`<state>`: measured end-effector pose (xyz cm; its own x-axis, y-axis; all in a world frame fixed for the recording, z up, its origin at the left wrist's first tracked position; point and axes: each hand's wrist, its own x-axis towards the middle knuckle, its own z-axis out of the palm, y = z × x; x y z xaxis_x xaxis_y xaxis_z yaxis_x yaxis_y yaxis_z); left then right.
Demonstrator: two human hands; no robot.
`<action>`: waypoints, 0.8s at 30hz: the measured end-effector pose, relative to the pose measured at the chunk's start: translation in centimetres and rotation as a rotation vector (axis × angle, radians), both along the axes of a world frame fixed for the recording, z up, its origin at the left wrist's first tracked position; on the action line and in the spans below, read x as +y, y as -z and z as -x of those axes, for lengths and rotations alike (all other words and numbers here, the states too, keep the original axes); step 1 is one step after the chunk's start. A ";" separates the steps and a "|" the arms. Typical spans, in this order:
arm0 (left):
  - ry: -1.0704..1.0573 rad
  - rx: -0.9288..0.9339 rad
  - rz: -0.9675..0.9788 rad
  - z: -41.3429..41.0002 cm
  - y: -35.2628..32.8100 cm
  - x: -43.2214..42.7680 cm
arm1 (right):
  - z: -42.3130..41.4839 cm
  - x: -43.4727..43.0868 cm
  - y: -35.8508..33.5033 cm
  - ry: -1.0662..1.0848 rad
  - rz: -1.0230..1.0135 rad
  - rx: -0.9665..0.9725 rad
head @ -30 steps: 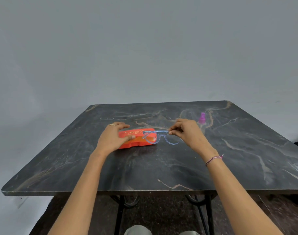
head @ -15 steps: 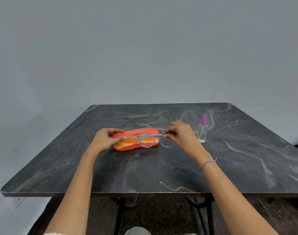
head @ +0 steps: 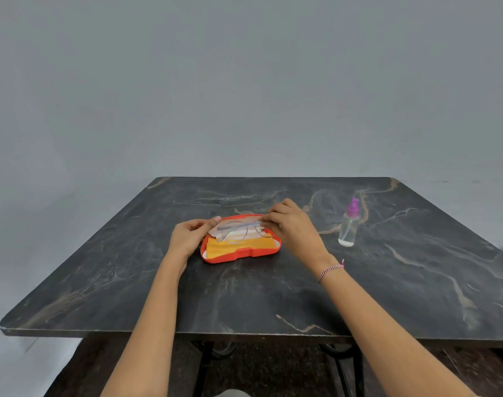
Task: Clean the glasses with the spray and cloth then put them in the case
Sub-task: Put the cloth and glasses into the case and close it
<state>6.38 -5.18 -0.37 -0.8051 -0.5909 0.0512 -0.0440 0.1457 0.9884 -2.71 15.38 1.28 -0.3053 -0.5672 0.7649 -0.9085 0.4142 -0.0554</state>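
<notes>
orange case (head: pixel 241 253) lies open on dark marble table (head: pixel 273 296), yellow cloth (head: pixel 230 246) inside. left hand (head: pixel 187 236) at case's left end; right hand (head: pixel 293 224) pinches blue glasses (head: pixel 238 229) above it, possibly touching. spray bottle (head: pixel 348 224) upright to the right.

Plain grey wall (head: pixel 244 81) behind a dark marble table (head: pixel 273 296)

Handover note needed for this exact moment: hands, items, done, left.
Left hand: at the left end of the open case, fingers at the glasses.
Right hand: pinching the glasses' right end.
Glasses are over the case, above the yellow cloth inside.
Spray bottle stands upright to the right, untouched.
Done: case open. Whether cleaning is done cannot be told.
Left: seat glasses, close case.
</notes>
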 end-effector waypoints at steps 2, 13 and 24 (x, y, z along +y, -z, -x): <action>-0.011 0.005 -0.019 0.1 0.0 0.1 | 0.2 -0.5 0.5 -0.023 -0.030 0.052; -0.017 -0.007 -0.028 0.4 0.1 0.3 | 0.3 -1.8 2.4 0.033 -0.081 -0.038; -0.029 -0.023 -0.015 0.6 0.2 0.5 | 0.6 -2.3 3.4 0.042 -0.107 -0.198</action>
